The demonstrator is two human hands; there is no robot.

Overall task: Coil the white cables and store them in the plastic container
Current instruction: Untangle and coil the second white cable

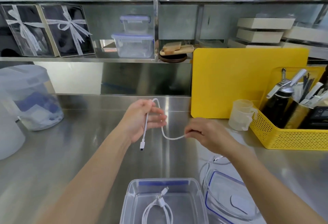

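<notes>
A white cable (166, 134) stretches between my two hands above the steel counter. My left hand (142, 119) holds its upper loop, and the plug end (142, 145) dangles below my palm. My right hand (206, 134) pinches the cable farther along, with the rest of it trailing down behind my right forearm. At the near edge stands a clear plastic container (132, 190) with a coiled white cable (158, 210) inside. Its blue-rimmed lid (229, 200) lies to the right, on top of more loose white cable (204, 168).
A yellow cutting board (239, 81) leans at the back right, beside a yellow basket (291, 135) of utensils and a clear measuring cup (239, 115). A large translucent tub (30, 97) stands at the left. Shelves above hold lidded containers (133, 44) and boxes.
</notes>
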